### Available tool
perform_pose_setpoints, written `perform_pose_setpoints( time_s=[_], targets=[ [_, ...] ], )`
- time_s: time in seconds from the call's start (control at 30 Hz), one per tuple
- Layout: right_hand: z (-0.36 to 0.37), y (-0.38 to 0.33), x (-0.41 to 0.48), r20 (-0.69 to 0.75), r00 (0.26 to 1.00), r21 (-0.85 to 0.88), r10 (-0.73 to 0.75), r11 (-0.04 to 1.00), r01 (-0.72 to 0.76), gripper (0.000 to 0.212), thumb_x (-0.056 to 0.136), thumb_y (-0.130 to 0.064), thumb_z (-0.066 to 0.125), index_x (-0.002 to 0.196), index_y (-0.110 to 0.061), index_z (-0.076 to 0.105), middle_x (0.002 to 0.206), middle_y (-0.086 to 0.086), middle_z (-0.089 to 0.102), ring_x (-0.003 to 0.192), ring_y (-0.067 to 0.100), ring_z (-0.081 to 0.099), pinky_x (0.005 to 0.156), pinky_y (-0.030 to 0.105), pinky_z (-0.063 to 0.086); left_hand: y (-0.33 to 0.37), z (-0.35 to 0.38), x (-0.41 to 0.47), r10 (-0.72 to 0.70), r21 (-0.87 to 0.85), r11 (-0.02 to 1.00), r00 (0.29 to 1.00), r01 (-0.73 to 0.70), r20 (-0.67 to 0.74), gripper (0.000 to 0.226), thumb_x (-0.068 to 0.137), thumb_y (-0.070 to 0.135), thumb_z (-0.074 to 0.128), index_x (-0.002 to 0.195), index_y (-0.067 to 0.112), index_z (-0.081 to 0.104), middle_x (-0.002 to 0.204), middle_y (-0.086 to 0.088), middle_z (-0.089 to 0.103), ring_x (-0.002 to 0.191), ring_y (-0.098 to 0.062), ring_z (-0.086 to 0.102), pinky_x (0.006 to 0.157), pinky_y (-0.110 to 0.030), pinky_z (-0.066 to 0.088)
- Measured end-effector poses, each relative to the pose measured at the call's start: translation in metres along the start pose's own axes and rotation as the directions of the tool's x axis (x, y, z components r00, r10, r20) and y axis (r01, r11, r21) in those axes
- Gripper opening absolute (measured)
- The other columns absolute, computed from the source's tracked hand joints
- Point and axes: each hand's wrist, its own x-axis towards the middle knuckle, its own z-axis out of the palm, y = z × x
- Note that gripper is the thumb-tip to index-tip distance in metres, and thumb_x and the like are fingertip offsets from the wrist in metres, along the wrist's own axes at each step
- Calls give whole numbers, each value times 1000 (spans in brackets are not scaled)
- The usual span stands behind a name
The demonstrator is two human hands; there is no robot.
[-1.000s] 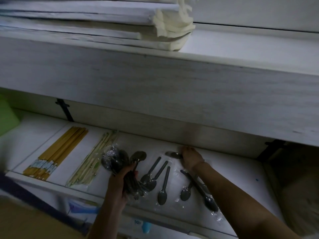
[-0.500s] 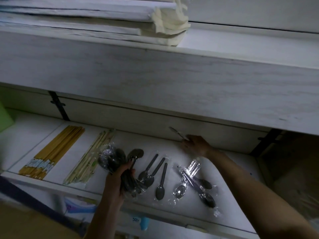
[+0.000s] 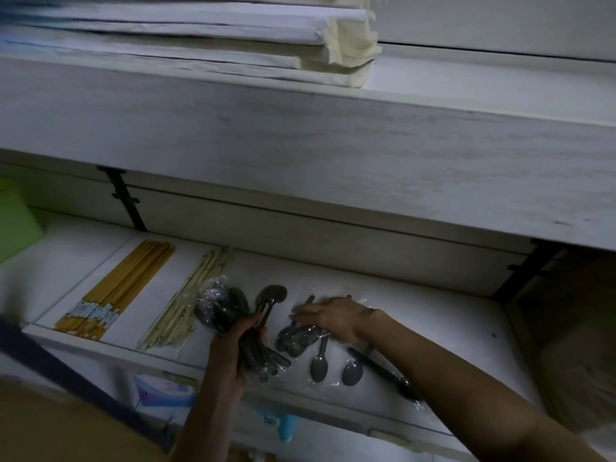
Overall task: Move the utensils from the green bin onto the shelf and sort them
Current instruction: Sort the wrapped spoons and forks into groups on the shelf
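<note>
White shelf (image 3: 433, 328), dimly lit: left grip (image 3: 230, 345) clenched round a bundle of wrapped spoons (image 3: 233, 308); right grip (image 3: 333, 316), fingers straight, rests on loose spoons (image 3: 300, 336) just beside. Chopsticks (image 3: 116, 291) lie further left, green bin (image 3: 16, 221) beyond.

chopsticks (image 3: 115, 296) left of spoons (image 3: 318, 360), on shelf (image 3: 433, 315)

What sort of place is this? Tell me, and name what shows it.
Probably a stockroom or shop shelving for tableware: white shelf boards on black brackets, bundled chopsticks and plastic-wrapped spoons laid out in groups, and stacked white sheets higher up.
</note>
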Motion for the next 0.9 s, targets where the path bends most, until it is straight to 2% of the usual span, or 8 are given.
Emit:
perform_pose_setpoints(
  time_s=[0.2,0.3,0.5,0.63,0.7,0.73,0.8,0.9],
  targets=[
    [-9,-1,13,-93,994,-162,-57,986,41,48,90,-5,49,136,-12,44,142,9,43,126,32,46,108,45,33,3,-4,-3,-1,22,1000,999,2,-45,5,83,7,61,80,10,59,62,-4,64,45,-11,62,42,-19,51],
    [-2,5,17,-115,990,-207,-86,977,60,46,87,-10,55,132,-12,48,133,9,54,126,30,46,110,43,31,4,-3,-4,-3,41,999,999,5,-46,8,83,7,60,77,11,58,56,-3,62,43,-10,59,41,-19,50],
    [2,5,18,-124,990,-267,-62,963,26,49,87,-21,57,135,-16,45,138,9,51,139,28,30,115,41,21,7,0,-6,-15,13,1000,999,16,-45,13,85,5,58,73,11,56,50,-1,61,39,-10,58,39,-18,48],
    [-6,7,13,-136,990,-269,-20,963,-17,40,91,-26,51,130,-13,50,140,10,48,138,30,30,109,40,25,9,3,-6,-24,4,1000,999,24,-47,16,86,5,57,72,12,55,50,-1,61,40,-10,57,39,-18,49],
    [-12,8,7,-169,985,-237,-27,971,-14,41,88,-23,57,128,-12,54,139,13,49,136,33,35,107,41,30,9,5,-6,-20,7,1000,999,21,-43,17,86,4,56,71,11,55,49,-1,60,38,-11,57,39,-18,48],
    [-13,8,3,-203,978,-235,-49,972,0,42,82,-23,64,122,-13,59,133,12,56,130,33,44,103,40,37,9,6,-7,-16,12,1000,999,17,-38,17,86,4,56,71,11,55,49,-2,60,38,-11,57,40,-18,49],
    [-16,13,-2,-339,934,-267,-112,963,19,40,62,-25,77,100,-18,68,104,4,70,103,27,63,85,30,50,8,8,-7,-1,23,1000,999,2,-34,12,85,4,57,75,11,57,51,-1,62,40,-10,58,42,-17,50],
    [-28,18,-20,-481,866,-198,-133,979,40,35,52,-12,78,83,-18,62,77,1,69,78,23,63,72,28,52,4,10,-3,6,38,999,999,-5,-40,7,85,5,58,82,12,58,55,-1,64,44,-9,61,44,-18,52]
  ],
)
